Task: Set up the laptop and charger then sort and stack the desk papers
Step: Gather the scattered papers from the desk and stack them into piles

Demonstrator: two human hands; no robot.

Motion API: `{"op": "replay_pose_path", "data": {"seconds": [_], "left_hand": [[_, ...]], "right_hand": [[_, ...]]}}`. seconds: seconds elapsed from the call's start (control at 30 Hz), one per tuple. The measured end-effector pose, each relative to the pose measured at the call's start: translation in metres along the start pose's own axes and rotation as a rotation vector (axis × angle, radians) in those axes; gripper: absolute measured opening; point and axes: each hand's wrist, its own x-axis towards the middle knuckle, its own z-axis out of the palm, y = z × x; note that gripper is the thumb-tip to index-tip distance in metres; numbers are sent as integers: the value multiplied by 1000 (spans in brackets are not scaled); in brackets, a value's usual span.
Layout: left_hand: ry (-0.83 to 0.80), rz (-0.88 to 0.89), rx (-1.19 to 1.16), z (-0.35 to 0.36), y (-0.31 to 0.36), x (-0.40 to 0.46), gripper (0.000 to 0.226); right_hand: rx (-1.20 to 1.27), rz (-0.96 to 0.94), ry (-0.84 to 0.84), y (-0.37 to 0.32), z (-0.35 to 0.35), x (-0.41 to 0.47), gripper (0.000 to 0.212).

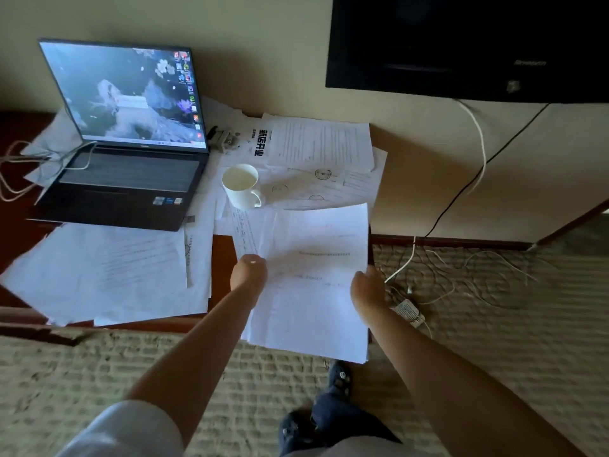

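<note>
An open laptop (128, 150) with its screen lit stands at the desk's back left, a pale cable (39, 159) plugged in at its left side. Loose white papers cover the desk: a spread at front left (108, 275), more at the back right (323, 143). My left hand (248, 272) and my right hand (367, 288) grip the two side edges of a sheaf of papers (313, 278), which hangs over the desk's front right corner.
A white mug (242, 186) stands on the papers just behind the held sheaf. A small grey device (224, 138) lies right of the laptop. A dark TV (468, 44) hangs on the wall. Tangled cables and a white adapter (408, 311) lie on the carpet at right.
</note>
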Motion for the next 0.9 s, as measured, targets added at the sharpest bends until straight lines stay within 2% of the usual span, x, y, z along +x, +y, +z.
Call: {"op": "replay_pose_path", "data": {"seconds": [0.07, 0.17, 0.2, 0.23, 0.3, 0.37, 0.43, 0.53, 0.63, 0.77, 0.9], "left_hand": [[3, 97, 264, 7, 0, 1, 35], [-23, -4, 133, 5, 6, -2, 33], [-27, -42, 25, 7, 4, 1, 32], [-27, -72, -29, 5, 8, -5, 33], [1, -115, -106, 4, 10, -9, 37], [1, -105, -91, 4, 10, -11, 38], [-23, -83, -42, 8, 10, -15, 26], [-16, -107, -29, 12, 7, -16, 18], [-50, -71, 47, 12, 12, -19, 7], [25, 53, 52, 13, 25, -15, 8], [-77, -48, 1, 19, 33, -10, 25]], "right_hand": [[-59, -18, 6, -3, 10, 4, 40], [-62, -18, 7, -7, 15, 13, 15], [-22, -14, -10, -10, 15, 12, 12], [47, -17, -23, -11, 14, 11, 15], [84, -52, -46, -12, 10, 8, 8], [48, -125, -127, -10, 6, 3, 20], [-3, -233, -209, -12, 4, -8, 28], [-50, -347, -245, -13, 9, -19, 26], [-1, -332, -210, -18, 15, -17, 25], [148, -230, -20, -24, 8, 6, 42], [-57, -143, 65, -15, -2, 37, 23]]}}
